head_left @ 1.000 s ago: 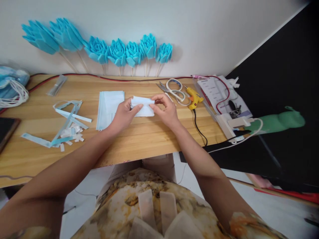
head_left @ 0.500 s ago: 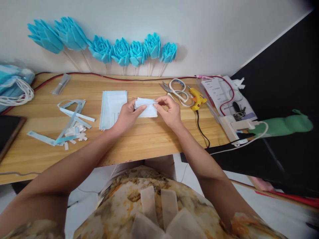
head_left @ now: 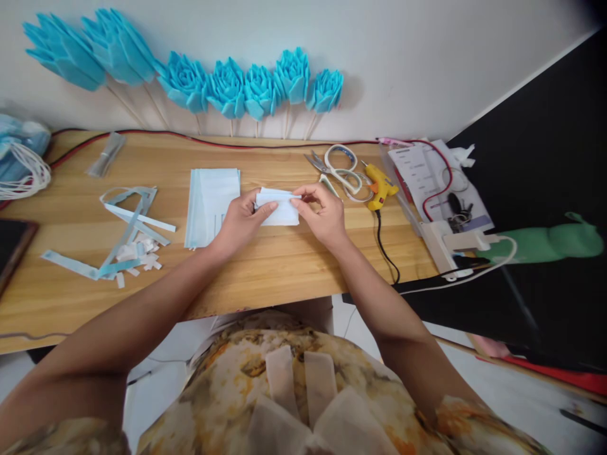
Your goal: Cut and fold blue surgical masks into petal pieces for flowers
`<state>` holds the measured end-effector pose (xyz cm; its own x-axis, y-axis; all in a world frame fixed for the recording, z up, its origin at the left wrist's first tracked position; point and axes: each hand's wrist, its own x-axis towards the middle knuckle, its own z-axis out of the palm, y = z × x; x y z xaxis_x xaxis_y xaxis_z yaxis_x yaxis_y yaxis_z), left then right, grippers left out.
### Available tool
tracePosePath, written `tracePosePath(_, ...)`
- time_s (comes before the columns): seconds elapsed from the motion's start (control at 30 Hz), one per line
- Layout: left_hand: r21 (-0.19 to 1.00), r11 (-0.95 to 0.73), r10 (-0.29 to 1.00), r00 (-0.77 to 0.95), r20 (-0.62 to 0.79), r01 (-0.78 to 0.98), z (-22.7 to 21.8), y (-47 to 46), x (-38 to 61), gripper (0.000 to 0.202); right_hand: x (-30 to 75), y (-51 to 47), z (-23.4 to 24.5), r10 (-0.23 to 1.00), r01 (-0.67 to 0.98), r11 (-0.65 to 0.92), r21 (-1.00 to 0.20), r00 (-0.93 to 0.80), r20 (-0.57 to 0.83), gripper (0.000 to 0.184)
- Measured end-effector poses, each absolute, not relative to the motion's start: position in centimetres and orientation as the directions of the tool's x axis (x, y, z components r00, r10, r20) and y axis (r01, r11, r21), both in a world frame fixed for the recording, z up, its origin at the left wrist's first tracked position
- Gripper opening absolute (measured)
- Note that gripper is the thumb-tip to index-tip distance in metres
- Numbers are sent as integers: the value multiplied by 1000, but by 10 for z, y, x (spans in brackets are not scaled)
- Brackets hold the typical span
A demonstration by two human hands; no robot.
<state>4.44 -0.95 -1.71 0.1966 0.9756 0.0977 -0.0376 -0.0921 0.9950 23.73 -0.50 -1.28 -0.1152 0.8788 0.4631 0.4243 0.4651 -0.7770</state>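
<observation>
Between my two hands is a folded piece of pale blue-white sheet (head_left: pixel 281 213), thin and fabric-like. My left hand (head_left: pixel 244 218) pinches its left side, thumb lying on the face and fingers behind. At its upper right edge, my right hand (head_left: pixel 322 212) grips it between thumb and fingertips. Just left of my left hand lies a stack of pale blue pleated sheets (head_left: pixel 213 196) on the table. Behind my right hand rest white-handled scissors (head_left: pixel 327 165), partly overlapping a roll of tape (head_left: pixel 341 157).
A yellow glue gun (head_left: pixel 379 188) lies right of the scissors, beside a white power strip (head_left: pixel 446 249). Cut blue strips and white scraps (head_left: pixel 137 249) are at left. Several blue flowers on sticks (head_left: pixel 230 88) lean on the wall. A green bottle (head_left: pixel 545 243) lies far right.
The view has shifted slightly. Both hands keep hold of the folded sheet in nearly the same place and pose.
</observation>
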Motion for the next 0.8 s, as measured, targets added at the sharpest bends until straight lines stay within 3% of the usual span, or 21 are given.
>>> tracePosePath(0.6, 996, -4, 976, 217, 24, -89, -18, -10, 47, 44, 240, -5, -15, 859, 417, 504, -756, -151, 489, 5)
tracePosePath(0.8, 1000, 20, 980, 196, -18, -6, -19, -11, 41, 50, 242, -5, -14, 861, 460, 499, -734, -167, 480, 9)
